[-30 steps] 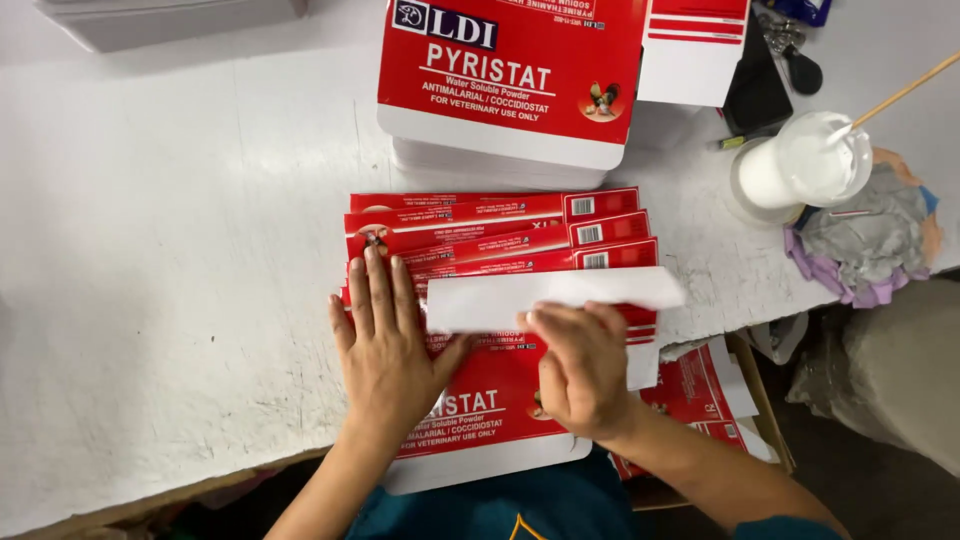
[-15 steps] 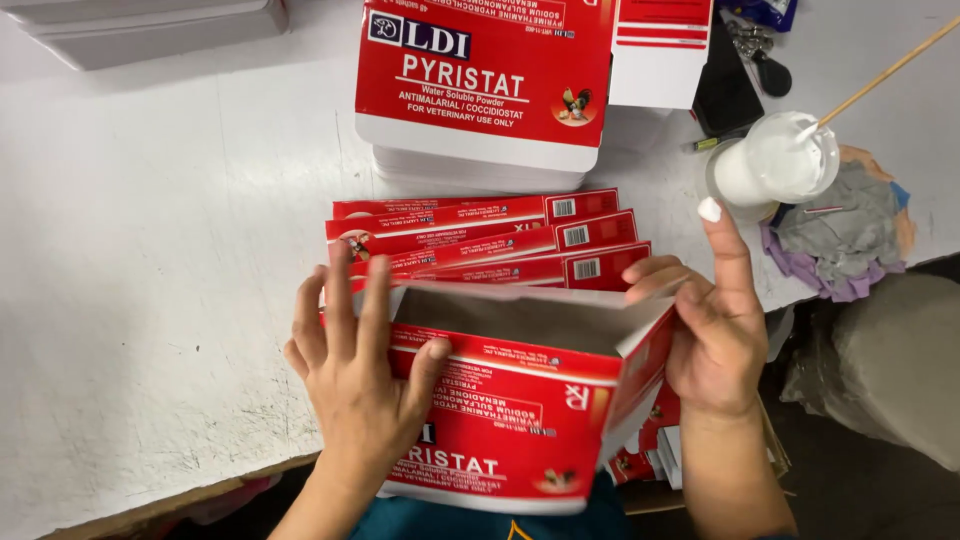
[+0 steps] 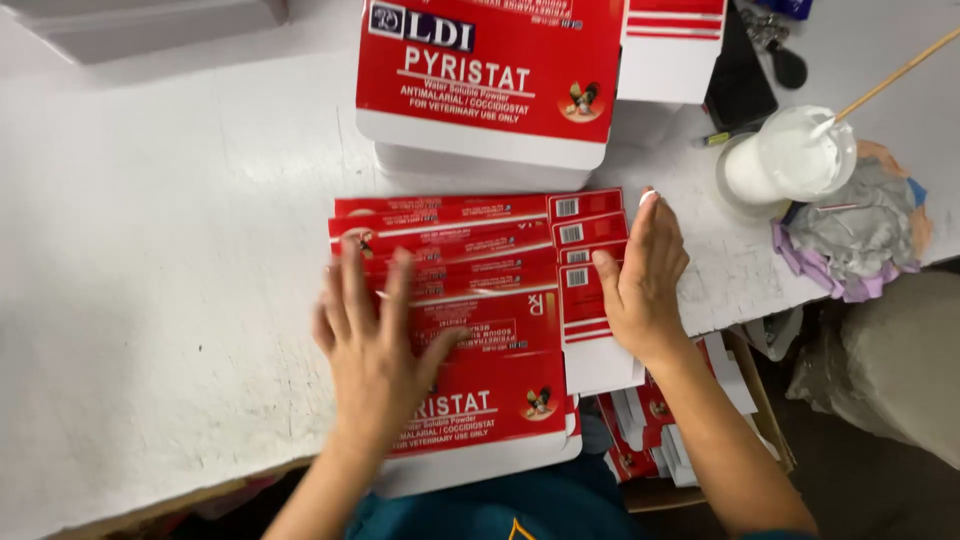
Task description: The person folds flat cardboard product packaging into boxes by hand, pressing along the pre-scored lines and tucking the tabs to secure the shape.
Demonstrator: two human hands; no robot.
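At the upper right of the frame a white cup (image 3: pixel 785 160) holds a thick white paste with a thin wooden stick (image 3: pixel 895 75) leaning in it; a crumpled rag (image 3: pixel 860 235) lies just beside it. At the lower right, below the table edge, a cardboard box (image 3: pixel 755 400) holds more red-and-white flat cartons, jumbled.

The flat carton (image 3: pixel 490 385) lies in the lower centre of the white table (image 3: pixel 150 250), on top of a fanned row of like cartons (image 3: pixel 450 225). It is red with white lettering, a small picture of birds and white flaps. The left hand (image 3: pixel 375 350) lies flat on it, fingers spread, released and slightly blurred. The right hand (image 3: pixel 640 280) presses flat on its right flap, gripping nothing. A larger red box (image 3: pixel 490 80) stands at the upper centre.
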